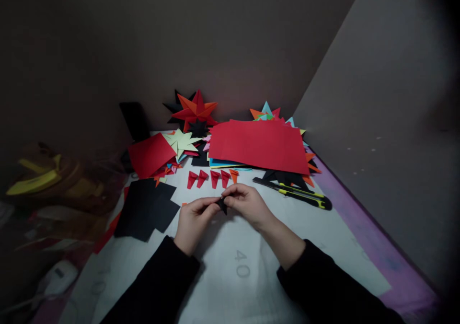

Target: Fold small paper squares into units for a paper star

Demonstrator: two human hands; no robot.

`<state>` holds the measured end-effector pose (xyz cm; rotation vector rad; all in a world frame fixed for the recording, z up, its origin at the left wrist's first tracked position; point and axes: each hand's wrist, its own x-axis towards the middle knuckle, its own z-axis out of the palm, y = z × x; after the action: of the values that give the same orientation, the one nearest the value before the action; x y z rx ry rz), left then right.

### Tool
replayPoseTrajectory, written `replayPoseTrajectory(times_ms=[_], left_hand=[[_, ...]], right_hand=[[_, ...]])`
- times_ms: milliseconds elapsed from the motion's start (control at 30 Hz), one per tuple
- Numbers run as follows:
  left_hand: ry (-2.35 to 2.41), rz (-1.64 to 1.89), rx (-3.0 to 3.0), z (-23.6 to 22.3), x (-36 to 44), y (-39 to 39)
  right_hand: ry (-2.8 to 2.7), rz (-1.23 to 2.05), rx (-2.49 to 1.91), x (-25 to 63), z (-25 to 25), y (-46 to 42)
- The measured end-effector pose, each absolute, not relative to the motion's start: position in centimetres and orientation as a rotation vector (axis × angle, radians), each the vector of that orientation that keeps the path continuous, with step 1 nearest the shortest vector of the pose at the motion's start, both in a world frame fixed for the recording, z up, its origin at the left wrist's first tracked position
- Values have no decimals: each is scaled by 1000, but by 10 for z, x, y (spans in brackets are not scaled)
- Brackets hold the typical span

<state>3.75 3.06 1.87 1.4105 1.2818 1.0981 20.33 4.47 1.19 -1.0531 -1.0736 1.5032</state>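
Note:
Between my two hands is a small folded piece of black paper point(223, 206), pinched at its upper part with a point hanging down. My left hand point(194, 221) grips it from the left with thumb and forefinger. From the other side, my right hand point(247, 204) holds its top edge, fingers closed. Just beyond my fingers stands a row of small folded red paper pieces point(214, 179), with a folded orange piece point(234, 176) at its right end. Left of my left hand lie black paper sheets point(145, 209), overlapping each other.
Behind, a stack of red paper point(257, 144) lies near folded paper stars point(196, 108). A black-and-yellow utility knife point(305, 196) rests to the right. A dark phone point(134, 120) leans against the wall at back left. A white plug-like item point(61, 277) sits at lower left.

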Motion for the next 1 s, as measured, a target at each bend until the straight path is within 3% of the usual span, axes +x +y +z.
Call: replayPoseTrajectory(times_ms=[233, 400, 1000], left_hand=[[1204, 996, 1261, 17, 35, 33], [1074, 961, 1147, 15, 32, 36], [1270, 1181, 1541, 13, 35, 31]], right_hand=[[-1217, 1369, -1098, 204, 15, 44], [-1068, 1533, -1057, 206, 10, 46], [-895, 1645, -964, 200, 7, 45]])
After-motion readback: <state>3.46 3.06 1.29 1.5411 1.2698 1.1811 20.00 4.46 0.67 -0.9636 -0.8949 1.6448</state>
